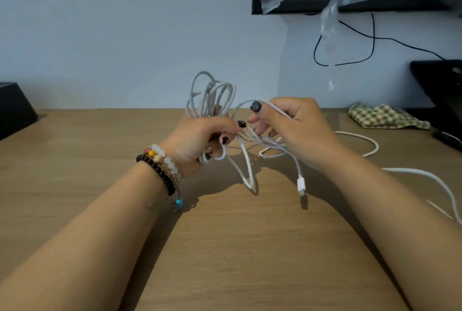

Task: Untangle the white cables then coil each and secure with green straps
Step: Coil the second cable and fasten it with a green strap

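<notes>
Where my left hand point(200, 139) closes around the white cables point(212, 95), my own fingers cover the middle of the bundle, so I cannot tell how many cables are in it or how the strands cross inside my fist. Loops stand up above that fist and a few strands hang below it, one ending in a white connector point(301, 185) that dangles just above the wooden table point(225, 248). My right hand point(297, 127) is just beside the left, thumb and forefinger pinching a single strand that arches over from the bundle; my other right fingers are curled under and mostly hidden. More white cable trails off to the right across the table and runs out of view at the edge, near a checked cloth point(385, 115).
</notes>
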The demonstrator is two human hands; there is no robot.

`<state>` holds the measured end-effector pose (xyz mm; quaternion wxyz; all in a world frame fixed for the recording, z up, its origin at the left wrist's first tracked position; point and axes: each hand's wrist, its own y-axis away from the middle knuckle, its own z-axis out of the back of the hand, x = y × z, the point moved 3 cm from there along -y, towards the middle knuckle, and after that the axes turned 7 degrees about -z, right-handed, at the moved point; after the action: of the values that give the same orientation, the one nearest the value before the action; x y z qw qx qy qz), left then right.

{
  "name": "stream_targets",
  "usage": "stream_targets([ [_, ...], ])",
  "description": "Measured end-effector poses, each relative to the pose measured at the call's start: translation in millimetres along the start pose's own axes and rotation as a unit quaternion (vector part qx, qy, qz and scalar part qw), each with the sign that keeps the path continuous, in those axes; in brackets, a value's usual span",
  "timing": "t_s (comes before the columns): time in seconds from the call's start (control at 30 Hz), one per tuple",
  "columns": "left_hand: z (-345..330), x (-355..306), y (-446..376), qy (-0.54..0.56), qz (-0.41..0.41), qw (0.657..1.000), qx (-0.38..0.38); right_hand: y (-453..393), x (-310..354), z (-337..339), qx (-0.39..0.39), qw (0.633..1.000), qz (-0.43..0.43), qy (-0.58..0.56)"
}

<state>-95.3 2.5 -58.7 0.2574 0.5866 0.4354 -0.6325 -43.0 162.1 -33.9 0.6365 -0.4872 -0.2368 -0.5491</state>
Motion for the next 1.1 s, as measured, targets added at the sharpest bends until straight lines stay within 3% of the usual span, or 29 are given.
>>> stream_targets([
  [0.13,-4.1,1.7,1.5,-0.011,-0.007,0.999,0.034,-2.0,-6.2,-2.5,0.016,0.995,-0.094,-0.040],
  [0.33,-1.5,3.1,-0.5,0.038,-0.022,0.999,0.032,-4.7,-16.6,-7.5,0.008,0.988,-0.152,-0.007],
  [0.53,8.4,-8.3,-3.7,0.092,-0.058,0.993,0.050,-16.8,-43.2,41.5,-0.196,0.949,-0.243,-0.052],
  [0.67,9.3,-7.0,-3.1,0.033,-0.073,0.996,0.033,-17.6,-55.3,63.4,-0.265,0.922,-0.263,-0.105],
  [0.83,11.5,-9.2,-3.9,0.041,-0.086,0.995,0.020,-21.2,-75.3,84.1,-0.348,0.875,-0.278,-0.188],
  [0.93,12.4,-5.4,-4.5,0.046,-0.070,0.996,0.010,-28.8,-88.2,85.8,-0.305,0.899,-0.303,-0.080],
  [1.0,12.2,-3.4,-4.6,0.057,-0.059,0.996,0.016,-27.4,-84.1,81.3,-0.257,0.907,-0.305,0.135],
  [1.03,11.9,-2.4,-4.6,0.061,-0.055,0.996,0.019,-25.9,-77.4,79.1,-0.265,0.900,-0.270,0.216],
  [1.1,11.0,-1.0,-4.8,0.056,-0.049,0.997,0.024,-18.9,-45.9,70.6,-0.324,0.907,-0.106,0.248],
])
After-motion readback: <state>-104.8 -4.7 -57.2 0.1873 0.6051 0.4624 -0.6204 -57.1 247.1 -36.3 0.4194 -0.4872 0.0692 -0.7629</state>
